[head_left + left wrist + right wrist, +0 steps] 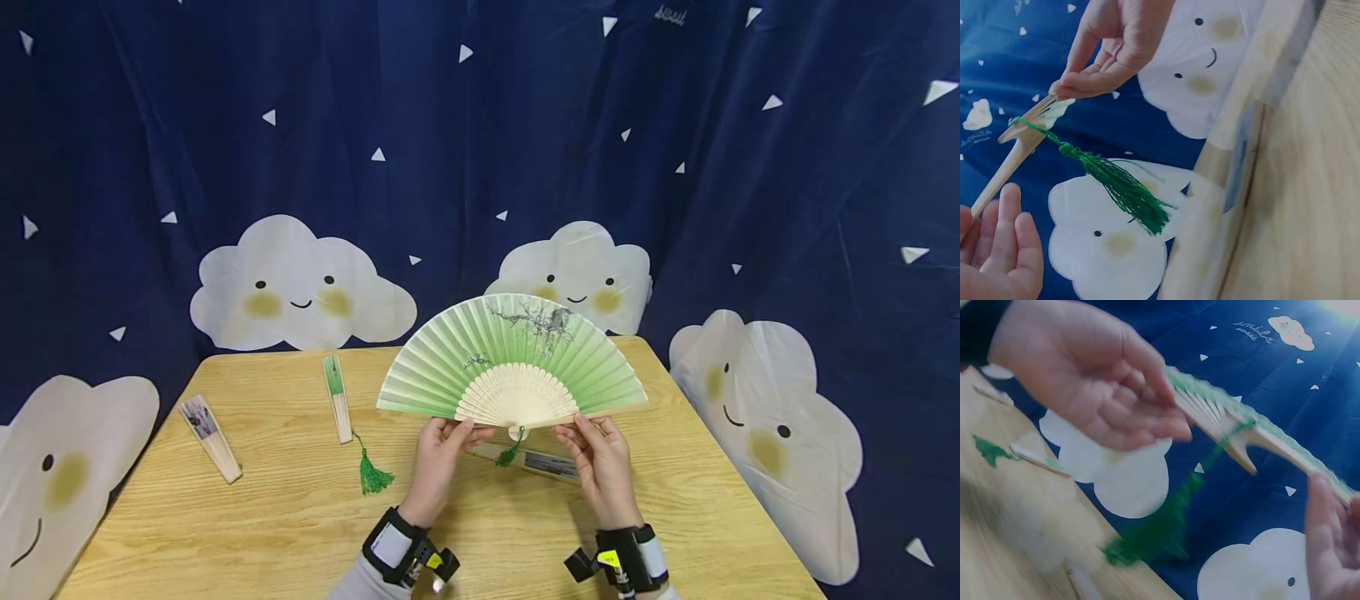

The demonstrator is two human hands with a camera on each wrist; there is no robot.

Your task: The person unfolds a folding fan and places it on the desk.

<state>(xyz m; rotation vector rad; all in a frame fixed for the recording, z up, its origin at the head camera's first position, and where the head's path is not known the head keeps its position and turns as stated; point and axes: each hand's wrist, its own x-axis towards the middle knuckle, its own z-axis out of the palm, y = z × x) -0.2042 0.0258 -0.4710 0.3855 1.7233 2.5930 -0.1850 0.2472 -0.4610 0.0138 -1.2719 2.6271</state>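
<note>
A spread green folding fan with a dark branch print is held up above the table. At its left outer rib, my left hand pinches with thumb and fingers. My right hand pinches the right outer rib. From the pivot between them hangs a green tassel, seen large in both wrist views. Beneath the spread fan lies a folded fan with a grey print, partly hidden by the hands and tassel.
On the wooden table, a folded green fan with a tassel lies left of my hands. Farther left is another folded fan with a dark print. A blue curtain with clouds stands behind the table.
</note>
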